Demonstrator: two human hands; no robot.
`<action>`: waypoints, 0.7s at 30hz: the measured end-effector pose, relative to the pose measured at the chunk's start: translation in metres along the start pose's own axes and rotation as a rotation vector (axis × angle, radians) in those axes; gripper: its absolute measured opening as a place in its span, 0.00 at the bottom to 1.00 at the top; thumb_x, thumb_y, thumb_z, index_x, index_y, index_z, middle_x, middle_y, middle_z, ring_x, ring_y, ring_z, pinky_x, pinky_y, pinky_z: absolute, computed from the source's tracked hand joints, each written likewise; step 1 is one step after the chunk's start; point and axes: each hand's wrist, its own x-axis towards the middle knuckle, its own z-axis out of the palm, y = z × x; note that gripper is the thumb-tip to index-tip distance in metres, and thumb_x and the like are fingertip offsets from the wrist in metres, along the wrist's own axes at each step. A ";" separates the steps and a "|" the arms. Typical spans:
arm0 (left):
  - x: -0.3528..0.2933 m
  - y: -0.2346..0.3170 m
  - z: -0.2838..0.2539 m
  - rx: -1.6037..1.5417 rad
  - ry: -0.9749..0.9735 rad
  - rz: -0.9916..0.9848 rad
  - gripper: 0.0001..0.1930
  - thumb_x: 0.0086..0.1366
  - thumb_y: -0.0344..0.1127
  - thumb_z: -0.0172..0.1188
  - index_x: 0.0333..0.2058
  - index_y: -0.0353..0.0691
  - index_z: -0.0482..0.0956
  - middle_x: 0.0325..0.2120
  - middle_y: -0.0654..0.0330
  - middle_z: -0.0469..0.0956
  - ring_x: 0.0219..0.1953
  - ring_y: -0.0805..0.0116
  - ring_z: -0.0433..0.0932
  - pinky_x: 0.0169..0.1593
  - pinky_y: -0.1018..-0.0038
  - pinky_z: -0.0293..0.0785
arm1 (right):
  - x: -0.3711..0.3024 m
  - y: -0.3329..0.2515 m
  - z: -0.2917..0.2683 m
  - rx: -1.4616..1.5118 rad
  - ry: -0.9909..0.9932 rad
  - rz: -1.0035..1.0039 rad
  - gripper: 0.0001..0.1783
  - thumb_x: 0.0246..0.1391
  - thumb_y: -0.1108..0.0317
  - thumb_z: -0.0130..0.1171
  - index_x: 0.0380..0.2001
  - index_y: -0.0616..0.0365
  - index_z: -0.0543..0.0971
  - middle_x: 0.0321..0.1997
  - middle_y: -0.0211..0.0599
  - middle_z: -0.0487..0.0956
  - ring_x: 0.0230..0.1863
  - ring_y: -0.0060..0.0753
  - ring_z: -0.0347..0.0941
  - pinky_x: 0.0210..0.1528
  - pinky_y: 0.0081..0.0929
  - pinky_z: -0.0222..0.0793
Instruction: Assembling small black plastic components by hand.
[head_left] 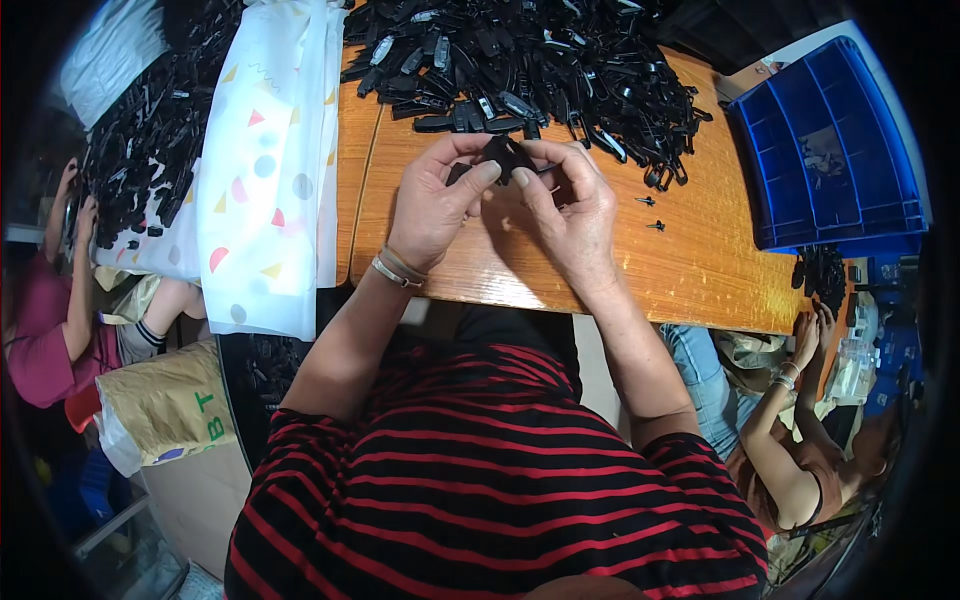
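Note:
Over the near part of the wooden table (420,260), both my hands meet on a small black plastic part (508,155). My left hand (438,195) pinches its left side between thumb and fingers. From the other side, my right hand (575,205) grips it with thumb and curled fingers. The fingers cover much of the part, so its exact kind is unclear. Just beyond my hands spreads a large heap of black plastic pieces (520,70), some with shiny faces. Two small black pieces (650,213) lie apart from the heap, to the right of my right hand.
A blue plastic crate (830,150) stands tilted at the right. White patterned sheeting (265,170) drapes over the left side, with another black heap (140,150) beyond it. Co-workers sit at both sides, their hands on black pieces. A brown paper bag (170,400) stands lower left.

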 end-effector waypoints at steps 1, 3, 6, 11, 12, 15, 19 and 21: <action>0.000 0.000 0.000 0.000 0.001 0.001 0.14 0.64 0.29 0.61 0.48 0.36 0.74 0.30 0.68 0.78 0.24 0.86 0.70 0.26 0.89 0.65 | -0.001 -0.001 0.001 0.000 -0.001 -0.001 0.14 0.53 0.77 0.63 0.45 0.62 0.78 0.36 0.27 0.74 0.30 0.11 0.70 0.31 0.11 0.68; -0.001 -0.001 0.000 0.040 0.026 0.056 0.14 0.64 0.29 0.61 0.48 0.37 0.76 0.31 0.68 0.78 0.26 0.86 0.70 0.26 0.89 0.66 | -0.002 -0.001 0.004 0.005 0.014 -0.043 0.14 0.52 0.77 0.64 0.43 0.61 0.78 0.36 0.29 0.75 0.29 0.12 0.71 0.29 0.11 0.68; -0.003 -0.003 0.002 0.096 0.062 0.054 0.14 0.64 0.29 0.61 0.48 0.36 0.77 0.31 0.68 0.78 0.27 0.86 0.71 0.27 0.89 0.67 | -0.005 0.006 0.006 -0.078 0.040 -0.088 0.14 0.50 0.77 0.65 0.42 0.61 0.79 0.35 0.30 0.75 0.27 0.13 0.71 0.28 0.12 0.67; -0.012 -0.016 0.001 0.036 0.082 0.025 0.15 0.64 0.28 0.60 0.50 0.36 0.77 0.31 0.67 0.79 0.27 0.86 0.72 0.27 0.89 0.67 | -0.015 0.012 0.014 -0.089 0.065 -0.068 0.13 0.49 0.78 0.65 0.40 0.61 0.79 0.34 0.31 0.75 0.26 0.15 0.71 0.27 0.13 0.67; -0.014 -0.018 0.001 0.014 0.092 0.020 0.15 0.65 0.28 0.60 0.50 0.37 0.77 0.30 0.68 0.79 0.27 0.86 0.72 0.26 0.89 0.66 | -0.018 0.013 0.015 -0.112 0.072 -0.065 0.13 0.49 0.78 0.65 0.40 0.61 0.79 0.34 0.31 0.75 0.26 0.16 0.71 0.27 0.14 0.67; -0.016 -0.020 0.002 0.031 0.076 0.021 0.17 0.65 0.29 0.59 0.52 0.37 0.76 0.31 0.67 0.79 0.26 0.86 0.72 0.26 0.89 0.66 | -0.023 0.015 0.019 -0.120 0.090 -0.069 0.13 0.49 0.78 0.65 0.40 0.61 0.79 0.33 0.32 0.75 0.26 0.16 0.72 0.26 0.14 0.68; -0.017 -0.022 -0.003 0.098 0.048 0.051 0.17 0.66 0.29 0.58 0.53 0.36 0.75 0.32 0.67 0.79 0.27 0.86 0.73 0.27 0.89 0.66 | -0.025 0.013 0.022 -0.105 0.080 0.002 0.14 0.47 0.77 0.67 0.40 0.60 0.79 0.33 0.34 0.75 0.26 0.21 0.74 0.27 0.19 0.70; -0.019 -0.018 0.002 0.038 -0.009 -0.005 0.16 0.67 0.29 0.57 0.52 0.34 0.75 0.33 0.66 0.79 0.28 0.86 0.73 0.28 0.89 0.66 | -0.026 0.011 0.020 -0.181 0.090 -0.065 0.15 0.46 0.76 0.67 0.40 0.60 0.79 0.34 0.35 0.75 0.27 0.24 0.74 0.28 0.20 0.71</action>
